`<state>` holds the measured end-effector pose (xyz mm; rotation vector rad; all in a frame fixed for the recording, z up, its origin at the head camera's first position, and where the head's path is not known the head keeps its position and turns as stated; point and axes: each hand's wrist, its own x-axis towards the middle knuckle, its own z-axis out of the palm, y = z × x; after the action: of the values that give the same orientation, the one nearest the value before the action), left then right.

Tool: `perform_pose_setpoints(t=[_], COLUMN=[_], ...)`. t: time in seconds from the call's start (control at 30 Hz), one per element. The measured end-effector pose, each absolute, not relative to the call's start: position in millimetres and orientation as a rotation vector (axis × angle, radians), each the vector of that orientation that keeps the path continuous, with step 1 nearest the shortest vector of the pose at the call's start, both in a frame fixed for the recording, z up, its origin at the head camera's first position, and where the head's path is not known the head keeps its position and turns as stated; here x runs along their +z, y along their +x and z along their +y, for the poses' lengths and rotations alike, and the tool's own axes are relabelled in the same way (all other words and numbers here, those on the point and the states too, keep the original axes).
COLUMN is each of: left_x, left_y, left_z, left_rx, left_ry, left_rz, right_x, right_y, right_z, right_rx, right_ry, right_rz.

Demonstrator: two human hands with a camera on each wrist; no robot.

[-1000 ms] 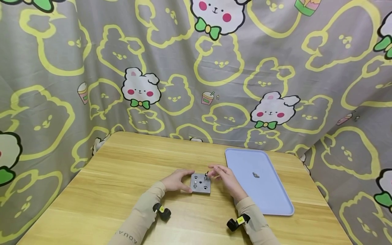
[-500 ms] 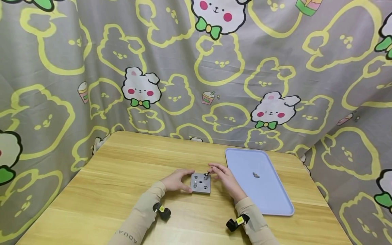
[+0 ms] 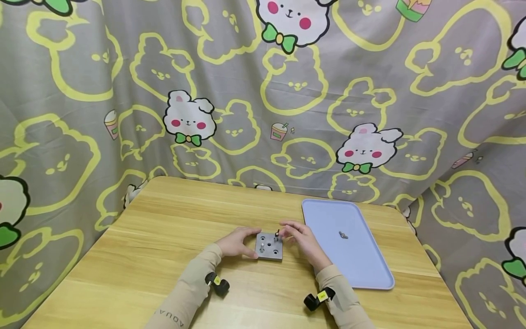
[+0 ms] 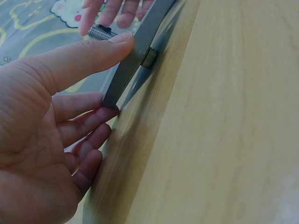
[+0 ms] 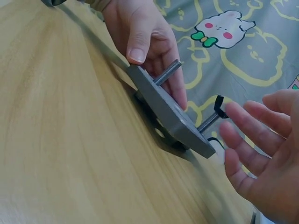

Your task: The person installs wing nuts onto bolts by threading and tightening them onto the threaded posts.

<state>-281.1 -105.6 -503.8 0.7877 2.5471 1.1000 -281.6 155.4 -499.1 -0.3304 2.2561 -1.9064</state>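
A square grey metal plate (image 3: 269, 254) with several holes lies at the middle of the table, raised on short feet in the wrist views. Two threaded bolts stand up from it at opposite corners. The near-left bolt (image 5: 168, 73) is bare, and a dark wing nut (image 5: 219, 107) sits at the top of the far-right bolt (image 5: 207, 123). My left hand (image 3: 236, 242) holds the plate's left side, thumb on the near corner and fingers at the far one. My right hand (image 3: 303, 241) is beside the wing nut, a fingertip touching it, its fingers loosely extended.
A light blue tray (image 3: 357, 267) lies to the right of the plate, partly behind my right forearm. Another wing nut (image 3: 343, 235) rests on it. A patterned curtain (image 3: 238, 151) hangs behind the wooden table (image 3: 164, 269).
The right fingers have shifted slightly away from and back to the wing nut, which stands at a different angle. The left hand and plate have stayed put.
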Motion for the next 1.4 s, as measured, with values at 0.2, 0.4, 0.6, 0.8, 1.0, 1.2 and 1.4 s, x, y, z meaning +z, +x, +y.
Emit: perform_pose_setpoints(t=[0.2, 0.4, 0.6, 0.8, 1.0, 1.2, 1.4], left_x=[-502.3, -502.9, -504.8, -504.4, -505.1, -504.6, -503.9], left_y=[-279.9, -281.4, -282.9, -282.3, -281.6, -281.3, -281.3], left_z=[-105.3, -104.8, -105.1, -105.1, -105.1, -105.5, -105.7], left_rx=[1.106, 1.114, 1.110, 1.115, 1.112, 1.107, 1.110], left_ry=[0.795, 0.810, 0.812, 0.796, 0.794, 0.792, 0.792], left_rz=[2.541, 2.542, 2.543, 2.536, 2.538, 2.542, 2.538], right_x=[-502.6, -500.8, -500.0, -499.2, -498.1, -497.0, -496.6], right_y=[-281.6, -278.8, -278.9, -278.4, -278.1, -276.9, -276.9], right_z=[154.9, 154.4, 155.8, 156.1, 154.8, 153.5, 154.4], right_rx=[-1.854, -1.860, -1.874, -1.874, -1.882, -1.871, -1.887], right_ry=[-0.385, -0.427, -0.388, -0.365, -0.299, -0.331, -0.302], right_rz=[2.297, 2.288, 2.282, 2.274, 2.304, 2.300, 2.310])
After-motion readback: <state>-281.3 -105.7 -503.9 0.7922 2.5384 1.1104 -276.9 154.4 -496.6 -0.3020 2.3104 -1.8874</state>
